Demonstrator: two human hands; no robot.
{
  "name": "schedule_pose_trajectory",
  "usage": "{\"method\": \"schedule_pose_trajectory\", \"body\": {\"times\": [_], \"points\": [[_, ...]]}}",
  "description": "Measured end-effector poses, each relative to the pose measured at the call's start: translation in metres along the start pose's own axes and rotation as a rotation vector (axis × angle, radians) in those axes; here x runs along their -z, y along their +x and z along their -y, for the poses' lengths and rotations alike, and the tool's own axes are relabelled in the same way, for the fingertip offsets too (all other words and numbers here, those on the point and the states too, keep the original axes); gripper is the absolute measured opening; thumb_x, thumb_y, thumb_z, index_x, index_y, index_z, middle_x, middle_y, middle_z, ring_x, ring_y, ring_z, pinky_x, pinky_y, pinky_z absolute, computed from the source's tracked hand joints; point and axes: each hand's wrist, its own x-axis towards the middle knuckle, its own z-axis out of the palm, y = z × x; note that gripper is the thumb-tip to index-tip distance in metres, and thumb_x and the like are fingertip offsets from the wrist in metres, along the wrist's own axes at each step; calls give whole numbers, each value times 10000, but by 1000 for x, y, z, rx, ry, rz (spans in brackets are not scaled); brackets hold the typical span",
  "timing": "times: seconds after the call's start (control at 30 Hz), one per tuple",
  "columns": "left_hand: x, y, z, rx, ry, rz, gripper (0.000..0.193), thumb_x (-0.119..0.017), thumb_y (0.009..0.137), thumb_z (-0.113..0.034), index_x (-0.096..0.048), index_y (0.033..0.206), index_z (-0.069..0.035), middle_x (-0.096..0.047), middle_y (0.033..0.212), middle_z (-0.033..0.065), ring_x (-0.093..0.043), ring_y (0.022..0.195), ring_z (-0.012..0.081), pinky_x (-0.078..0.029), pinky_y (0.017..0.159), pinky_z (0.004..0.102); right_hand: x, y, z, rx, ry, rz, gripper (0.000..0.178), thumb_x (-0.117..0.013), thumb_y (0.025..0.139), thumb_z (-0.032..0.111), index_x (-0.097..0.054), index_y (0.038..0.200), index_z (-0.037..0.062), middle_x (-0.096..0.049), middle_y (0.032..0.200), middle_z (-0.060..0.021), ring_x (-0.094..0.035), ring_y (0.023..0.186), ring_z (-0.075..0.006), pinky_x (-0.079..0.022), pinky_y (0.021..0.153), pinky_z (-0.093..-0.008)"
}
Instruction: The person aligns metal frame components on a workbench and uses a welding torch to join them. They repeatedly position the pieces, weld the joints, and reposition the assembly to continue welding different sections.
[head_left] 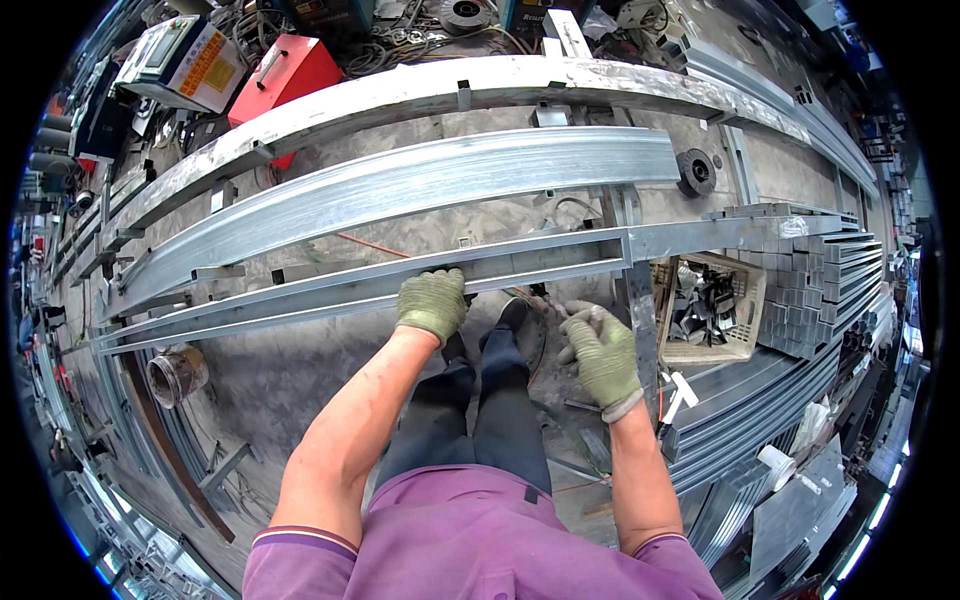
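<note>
A long galvanized steel channel (350, 292) lies across the work frame in front of me, its hollow side facing up. My left hand (432, 304), in a green work glove, has its fingers curled over the channel's near edge, left of the middle. To the right, my right hand (603, 362), gloved alike, hovers apart from the channel with fingers loosely bent and spread. Nothing shows in its grasp. A flat steel bar (715, 236) runs on from the channel's right end. Beyond the channel, a wider steel profile (420, 175) lies roughly parallel.
Right of my right hand, a beige plastic crate (757, 305) holds dark metal pieces, beside stacked square tubes (800, 300). A black wire spool (696, 172) sits past the wide profile. A dirty bucket (178, 376) stands left; a red metal box (283, 80) is behind the far beam (400, 92).
</note>
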Motion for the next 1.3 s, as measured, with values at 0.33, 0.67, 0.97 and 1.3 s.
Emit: {"method": "schedule_pose_trajectory", "body": {"times": [0.33, 0.67, 0.97, 1.3], "points": [[-7, -2, 2, -9, 7, -24, 335, -727, 967, -453, -733, 1046, -128, -782, 1006, 117, -769, 964, 329, -600, 810, 496, 3, -8, -29, 186, 144, -9, 262, -659, 1097, 227, -726, 923, 44, -584, 697, 45, -513, 584, -40, -396, 543, -232], [16, 2, -4, 75, -12, 99, 322, -738, 957, -407, -767, 1111, -125, -804, 1104, 138, -779, 1036, 364, -614, 867, 508, 1, -1, -32, 245, 161, 1, 219, -687, 1085, 185, -713, 921, 43, -604, 741, 52, -508, 611, -34, -393, 554, -231], [3, 2, -7, 53, 95, -2, 357, -811, 884, -430, -726, 1060, -131, -793, 1064, 126, -777, 998, 341, -612, 842, 497, 1, 16, -27, 190, 231, -22, 181, -728, 1046, 178, -733, 972, 14, -665, 767, 20, -586, 634, -61, -486, 583, -258], [-12, -2, 3, 23, 126, -87, 385, -849, 834, -434, -702, 1020, -131, -754, 972, 110, -748, 925, 334, -577, 821, 496, 7, 16, -37, 454, 1, -47, 266, -770, 1012, 220, -685, 888, 1, -609, 707, -170, -545, 573, -265, -451, 567, -399]]}}
